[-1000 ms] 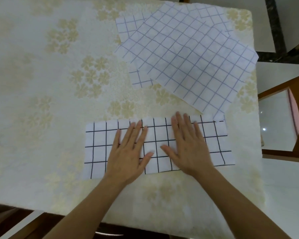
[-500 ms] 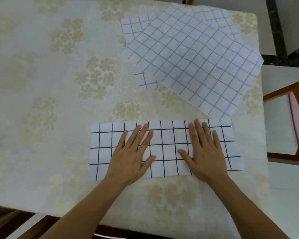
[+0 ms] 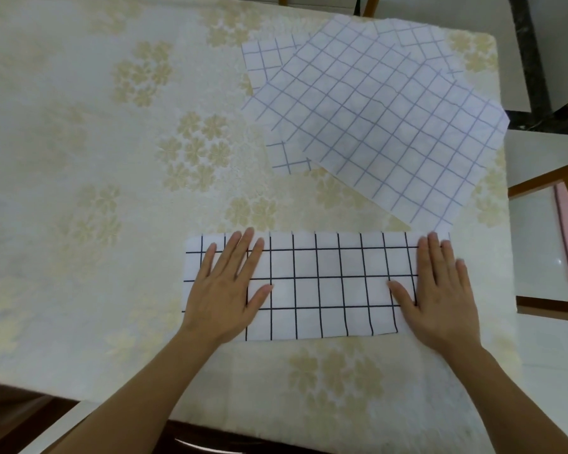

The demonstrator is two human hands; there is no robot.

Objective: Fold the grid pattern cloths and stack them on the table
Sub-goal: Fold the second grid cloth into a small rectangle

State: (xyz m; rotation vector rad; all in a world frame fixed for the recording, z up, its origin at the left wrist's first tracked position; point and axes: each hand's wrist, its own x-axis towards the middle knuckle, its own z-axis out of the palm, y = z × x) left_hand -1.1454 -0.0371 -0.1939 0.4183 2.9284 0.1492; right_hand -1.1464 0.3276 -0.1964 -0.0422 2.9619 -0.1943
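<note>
A white cloth with a black grid (image 3: 325, 286) lies folded into a long strip near the front of the table. My left hand (image 3: 227, 290) presses flat on its left end, fingers straight and spread. Flat on the strip's right end lies my right hand (image 3: 440, 296), covering that edge. Behind them, at the back right, a pile of unfolded white cloths with a thin blue grid (image 3: 374, 119) lies spread at an angle, its lower corner reaching the strip's far edge.
The table (image 3: 112, 158) carries a cream covering with pale yellow flowers. A wooden chair (image 3: 551, 244) stands close to the table's right side. Another chair's back shows at the far edge. Pale floor tiles lie to the right.
Both hands have slid apart along the folded strip, the right hand from its middle to the right end, the left hand slightly leftward.
</note>
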